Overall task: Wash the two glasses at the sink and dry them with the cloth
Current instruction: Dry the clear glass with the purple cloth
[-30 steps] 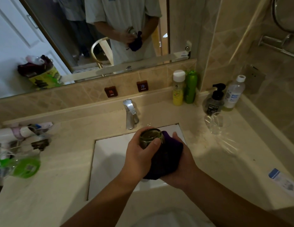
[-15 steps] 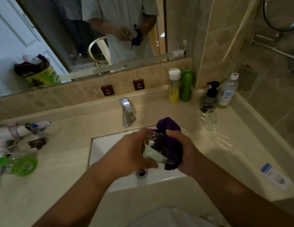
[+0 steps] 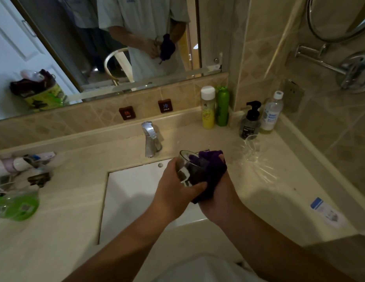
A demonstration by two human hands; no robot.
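My left hand (image 3: 174, 189) grips a clear glass (image 3: 187, 169) over the white sink (image 3: 132, 192), its rim tilted up and to the left. Pressed against the glass's right side is a dark purple cloth (image 3: 213, 169), bunched in my right hand (image 3: 220, 197). Part of the cloth shows through the glass wall. A second clear glass (image 3: 251, 147) stands upright on the counter to the right, in front of the bottles, apart from both hands.
The chrome faucet (image 3: 150, 139) rises behind the sink. Several bottles (image 3: 216, 107) line the back right corner. Toiletries and a green bottle (image 3: 20, 207) clutter the left counter. A small packet (image 3: 325, 211) lies at the right. A mirror (image 3: 108, 41) spans the wall.
The glass has turned in my left hand, from lying on its side to rim up and left. The cloth has shifted round its right side. Both hands sit slightly further right.
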